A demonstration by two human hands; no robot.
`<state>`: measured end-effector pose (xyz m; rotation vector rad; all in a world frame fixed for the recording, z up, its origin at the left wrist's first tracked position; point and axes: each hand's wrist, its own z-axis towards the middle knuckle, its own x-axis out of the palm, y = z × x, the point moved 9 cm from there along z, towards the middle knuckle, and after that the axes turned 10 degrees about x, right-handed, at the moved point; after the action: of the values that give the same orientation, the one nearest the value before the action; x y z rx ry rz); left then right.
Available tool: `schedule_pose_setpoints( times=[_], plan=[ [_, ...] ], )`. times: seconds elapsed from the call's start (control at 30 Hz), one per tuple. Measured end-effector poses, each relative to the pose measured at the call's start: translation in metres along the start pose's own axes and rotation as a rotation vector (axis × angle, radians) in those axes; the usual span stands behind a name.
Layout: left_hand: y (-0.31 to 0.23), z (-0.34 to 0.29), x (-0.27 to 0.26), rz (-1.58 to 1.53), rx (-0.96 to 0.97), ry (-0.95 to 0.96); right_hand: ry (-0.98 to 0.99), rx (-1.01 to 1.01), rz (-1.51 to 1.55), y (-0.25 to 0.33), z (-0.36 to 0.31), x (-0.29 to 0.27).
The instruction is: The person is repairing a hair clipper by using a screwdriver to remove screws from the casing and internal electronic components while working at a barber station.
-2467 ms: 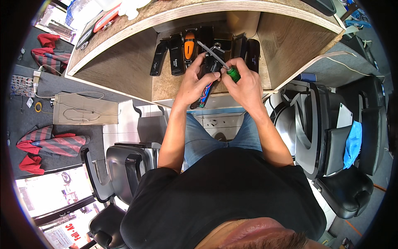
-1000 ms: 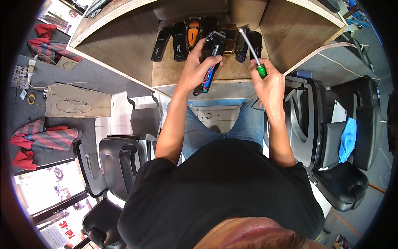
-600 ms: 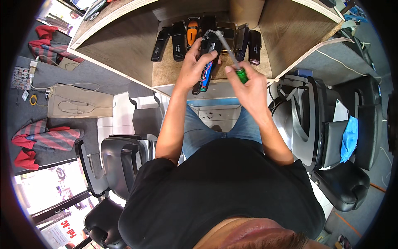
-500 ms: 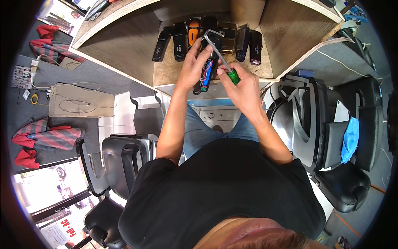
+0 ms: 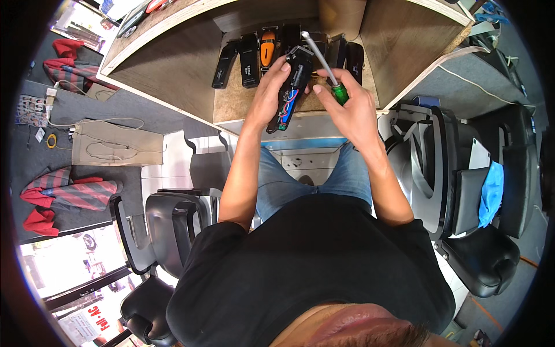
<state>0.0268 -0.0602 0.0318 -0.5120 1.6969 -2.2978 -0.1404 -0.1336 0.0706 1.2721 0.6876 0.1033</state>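
Observation:
My left hand [image 5: 269,92] is closed around a black hair clipper [image 5: 297,78], held tilted with its blade end up. The lower half of its casing is off, baring a blue battery and thin wires. In my right hand [image 5: 354,110] is a screwdriver [image 5: 339,89] with a green handle and a long metal shaft pointing up and to the left. Its tip stands beside the clipper's blade end, apart from it as far as I can tell. Behind my hands, an orange and black clipper [image 5: 267,49] and a black clipper [image 5: 249,61] lie on the shelf.
A wooden shelf [image 5: 237,107] with raised side walls surrounds the work. More trimmers, such as a dark one [image 5: 354,61], lie in its row. Black salon chairs [image 5: 167,225] stand on both sides. A red and grey cloth [image 5: 69,194] and a blue cloth [image 5: 490,194] lie farther out.
The screwdriver has come away from the clipper's blade end, moving right with my right hand. The clipper has shifted slightly right in my left hand and shows more of its face.

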Motion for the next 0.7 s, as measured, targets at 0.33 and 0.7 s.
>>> schedule_pose_setpoints(
  times=[0.33,0.7],
  plan=[
    [0.015,0.003,-0.018,0.034,0.019,-0.121,0.172,-0.218,-0.038,0.006,0.026,0.029],
    [-0.004,0.000,-0.009,0.166,0.088,-0.123,0.159,-0.295,-0.007,0.001,0.024,0.033]
  ],
)
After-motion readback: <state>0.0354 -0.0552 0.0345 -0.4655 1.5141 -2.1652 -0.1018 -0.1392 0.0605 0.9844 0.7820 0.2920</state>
